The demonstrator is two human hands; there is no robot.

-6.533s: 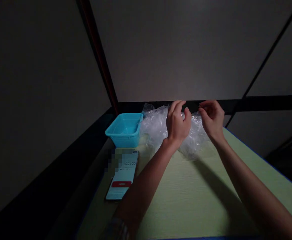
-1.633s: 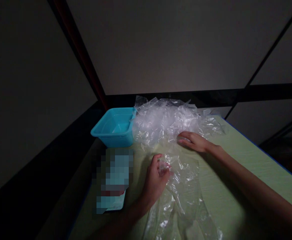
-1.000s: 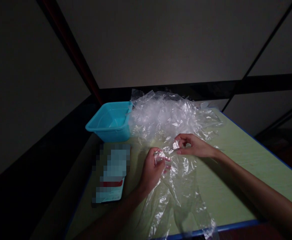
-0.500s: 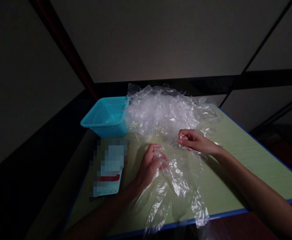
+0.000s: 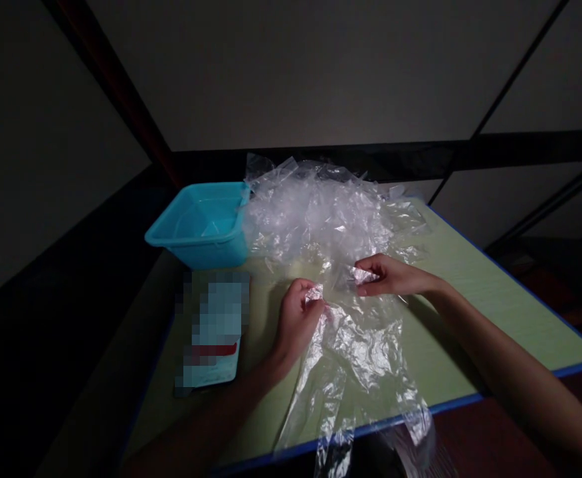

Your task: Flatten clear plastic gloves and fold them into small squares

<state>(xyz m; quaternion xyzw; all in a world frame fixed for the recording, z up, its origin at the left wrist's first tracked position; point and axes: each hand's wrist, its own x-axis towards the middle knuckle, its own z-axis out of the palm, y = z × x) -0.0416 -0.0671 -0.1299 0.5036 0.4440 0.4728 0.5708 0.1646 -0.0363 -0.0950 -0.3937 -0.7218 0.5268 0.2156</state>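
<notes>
A clear plastic bag [image 5: 361, 345] lies crinkled over the near part of the table, its lower end hanging past the front edge. On its upper left part, my left hand [image 5: 298, 318] is closed, pinching the film between thumb and fingers. My right hand [image 5: 388, 275] is closed on the film at the upper right, thumb below and fingers above. Just beyond both hands sits a big heap of clear plastic bags [image 5: 315, 212]; where the held bag ends and the heap begins is hard to make out.
A blue plastic basin [image 5: 206, 249] stands at the back left, against the heap. Nearer me lies a phone [image 5: 216, 332] with a partly blurred screen. The green table [image 5: 470, 285] has a blue edge, and a pale panelled wall [image 5: 295, 73] rises behind it.
My left fingers have gone from loosely spread to pinching the film. The right hand's thumb and fingers are now farther apart, with film between them. The view has shifted slightly.
</notes>
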